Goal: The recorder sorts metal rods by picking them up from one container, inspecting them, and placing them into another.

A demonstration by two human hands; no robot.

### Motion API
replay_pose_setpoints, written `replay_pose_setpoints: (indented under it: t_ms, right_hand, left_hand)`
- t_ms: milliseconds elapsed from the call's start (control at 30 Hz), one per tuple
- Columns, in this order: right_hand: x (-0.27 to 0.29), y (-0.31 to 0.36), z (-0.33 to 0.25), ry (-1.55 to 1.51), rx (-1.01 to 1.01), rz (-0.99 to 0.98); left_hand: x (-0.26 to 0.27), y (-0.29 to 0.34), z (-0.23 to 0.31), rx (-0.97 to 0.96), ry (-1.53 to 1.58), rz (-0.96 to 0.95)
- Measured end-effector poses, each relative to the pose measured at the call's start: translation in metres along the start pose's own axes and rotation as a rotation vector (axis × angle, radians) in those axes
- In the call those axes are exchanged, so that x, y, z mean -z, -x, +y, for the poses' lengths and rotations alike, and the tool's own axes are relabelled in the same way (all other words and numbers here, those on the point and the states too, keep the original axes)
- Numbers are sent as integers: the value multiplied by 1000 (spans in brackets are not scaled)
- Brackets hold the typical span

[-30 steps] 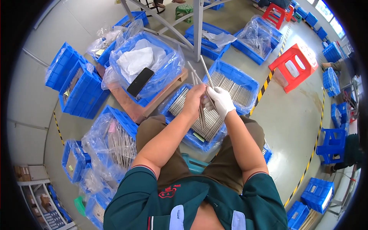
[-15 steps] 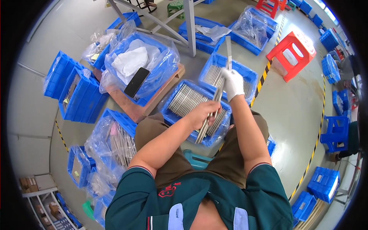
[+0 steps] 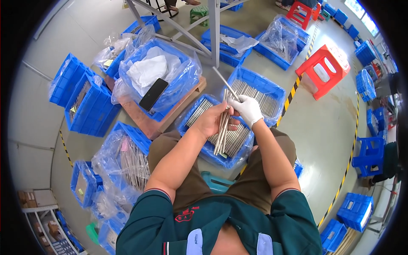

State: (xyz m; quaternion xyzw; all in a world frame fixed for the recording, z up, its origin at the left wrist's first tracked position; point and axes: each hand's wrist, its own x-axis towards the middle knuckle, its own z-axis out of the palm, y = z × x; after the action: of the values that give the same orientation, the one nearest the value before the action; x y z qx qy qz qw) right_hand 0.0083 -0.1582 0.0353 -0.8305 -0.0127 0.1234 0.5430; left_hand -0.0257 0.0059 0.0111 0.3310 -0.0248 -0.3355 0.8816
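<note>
My bare left hand (image 3: pixel 212 120) is closed round a bundle of thin metal rods (image 3: pixel 222 137), held steeply above the nearer bin. My right hand (image 3: pixel 248 111), in a white glove, grips one metal rod (image 3: pixel 225 82) that slants up and to the left. Its fingers are close beside the bundle's upper end. Beneath the hands, the nearer blue plastic bin (image 3: pixel 183 127) is lined with clear film and holds rows of similar rods. Just beyond it stands a farther blue bin (image 3: pixel 281 92), also with rods laid side by side. The hands partly hide the nearer bin's contents.
To the left, a black phone (image 3: pixel 153 94) lies on a film-lined bin (image 3: pixel 178 104) set on a wooden pallet (image 3: pixel 142 120). Another bin of long rods (image 3: pixel 135 163) is by my left knee. A red stool (image 3: pixel 325 72) and a striped floor line (image 3: pixel 291 91) are to the right.
My gloved right hand has come down and left from over the farther bin towards the bundle. Its rod now leans left instead of standing nearly upright. My left hand has shifted slightly left.
</note>
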Motion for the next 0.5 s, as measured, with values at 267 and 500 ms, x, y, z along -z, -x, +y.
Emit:
replay_pose_setpoints:
  t_ms: [267,500]
  right_hand:
    - [-15,-5,0,-153,-33,-37]
    - [11,31,8,114,297,-99]
  left_hand:
    - [11,-1,3,-61,104,104]
    - [9,-3,29,-304,214,331]
